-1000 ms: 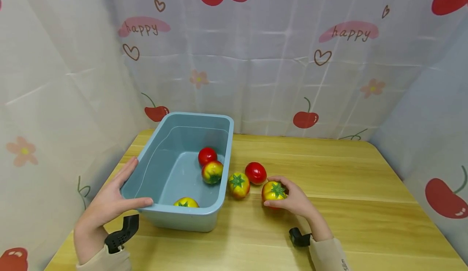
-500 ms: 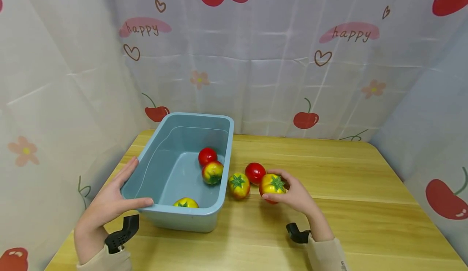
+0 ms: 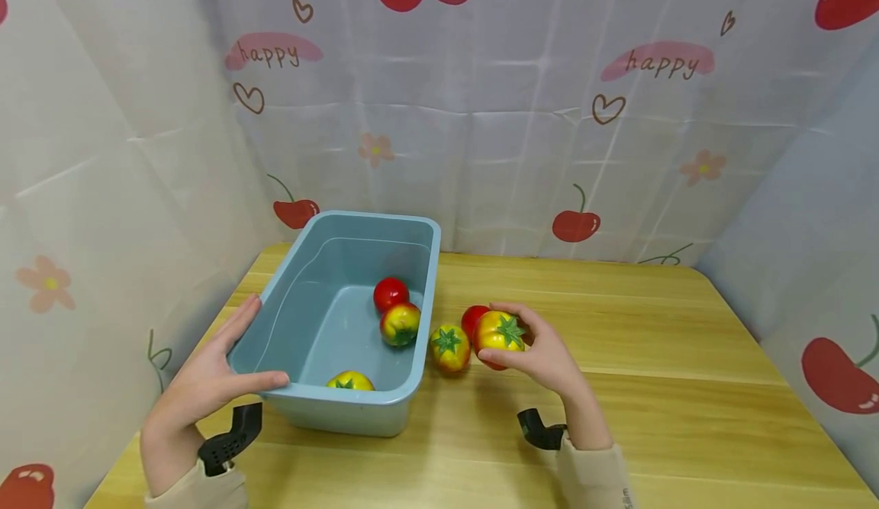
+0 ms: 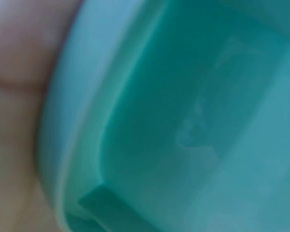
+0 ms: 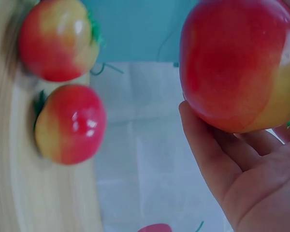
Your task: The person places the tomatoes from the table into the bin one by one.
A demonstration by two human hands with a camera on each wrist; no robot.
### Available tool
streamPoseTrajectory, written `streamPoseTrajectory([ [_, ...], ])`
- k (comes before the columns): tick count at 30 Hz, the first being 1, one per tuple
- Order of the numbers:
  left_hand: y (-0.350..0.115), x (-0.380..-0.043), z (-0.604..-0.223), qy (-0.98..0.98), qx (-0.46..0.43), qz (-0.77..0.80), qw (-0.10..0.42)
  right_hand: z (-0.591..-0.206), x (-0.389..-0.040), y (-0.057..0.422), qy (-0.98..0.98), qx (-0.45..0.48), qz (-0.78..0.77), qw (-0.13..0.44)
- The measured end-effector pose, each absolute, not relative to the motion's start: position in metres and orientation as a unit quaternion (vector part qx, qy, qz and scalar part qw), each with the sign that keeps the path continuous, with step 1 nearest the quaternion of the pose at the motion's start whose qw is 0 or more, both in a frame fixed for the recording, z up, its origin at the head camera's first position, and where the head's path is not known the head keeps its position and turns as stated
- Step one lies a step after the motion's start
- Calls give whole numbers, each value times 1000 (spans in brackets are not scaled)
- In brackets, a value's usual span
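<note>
A blue plastic bin stands on the left of the table. My left hand rests on its near left corner, thumb along the front rim and fingers straight along the left side; the left wrist view shows skin against the rim. My right hand grips a red-and-yellow toy tomato with a green leafy top, held just above the table. Behind it, a red toy tomato is partly hidden. Beside the bin's right wall sits another yellow-red toy tomato. Both table tomatoes appear in the right wrist view.
Inside the bin lie a red toy tomato, a yellow-red one touching it, and a yellow one near the front wall. The wooden table extends right. A printed curtain encloses the back and sides.
My right hand has lifted the yellow-red tomato and carried it left toward the bin, now covering part of the red one behind. The left hand and bin have stayed put.
</note>
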State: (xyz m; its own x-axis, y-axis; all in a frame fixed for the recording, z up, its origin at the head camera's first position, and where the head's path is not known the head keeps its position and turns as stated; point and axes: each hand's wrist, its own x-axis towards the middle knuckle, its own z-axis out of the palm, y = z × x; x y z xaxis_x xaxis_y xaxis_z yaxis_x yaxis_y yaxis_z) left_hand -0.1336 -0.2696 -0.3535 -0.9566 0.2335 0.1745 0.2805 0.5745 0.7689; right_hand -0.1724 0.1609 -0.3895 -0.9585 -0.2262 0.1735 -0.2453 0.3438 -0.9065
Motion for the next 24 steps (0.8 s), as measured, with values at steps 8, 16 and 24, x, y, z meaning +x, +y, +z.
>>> streamPoseTrajectory([
  [8,-270,-133,-352,-885,-146,-442,23,-381,-169,144,-805,139,577,12],
  [16,-269,-133,-352,-889,-143,-434,27,-374,-164,132,-794,134,593,17],
  [24,-269,-133,-353,-888,-143,-437,28,-369,-163,117,-783,127,609,22],
])
